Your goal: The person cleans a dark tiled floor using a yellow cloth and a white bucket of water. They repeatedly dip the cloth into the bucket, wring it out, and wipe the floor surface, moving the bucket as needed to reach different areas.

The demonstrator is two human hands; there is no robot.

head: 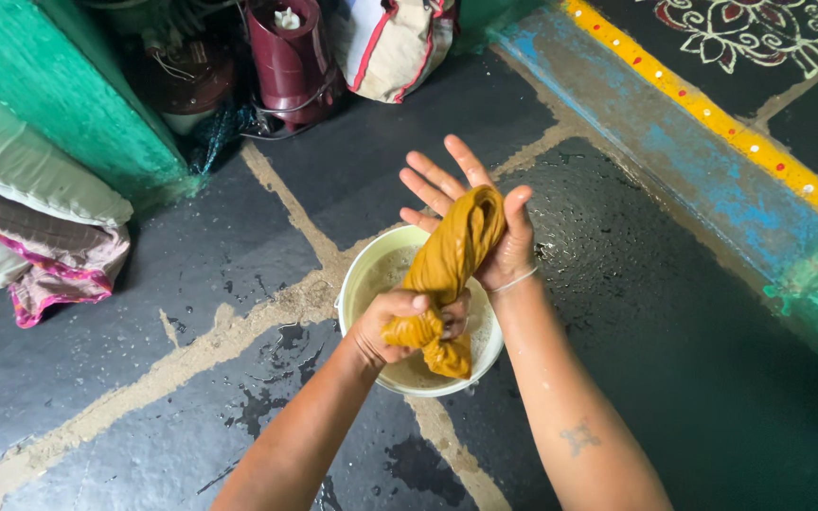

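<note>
The left hand (400,326) grips tight the lower end of a twisted mustard cloth (447,260); the right hand (485,218), fingers spread open, presses its upper end, above a pale bowl (357,284).

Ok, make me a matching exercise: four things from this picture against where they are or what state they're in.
Things:
1. cloth
2. bowl
3. left hand
4. right hand

States or places:
A. fingers spread, at the cloth's upper end
B. on the wet floor, under the hands
C. closed around the cloth's lower end
D. twisted into a rope, mustard yellow

Pairs: 1-D, 2-B, 3-C, 4-A
</note>
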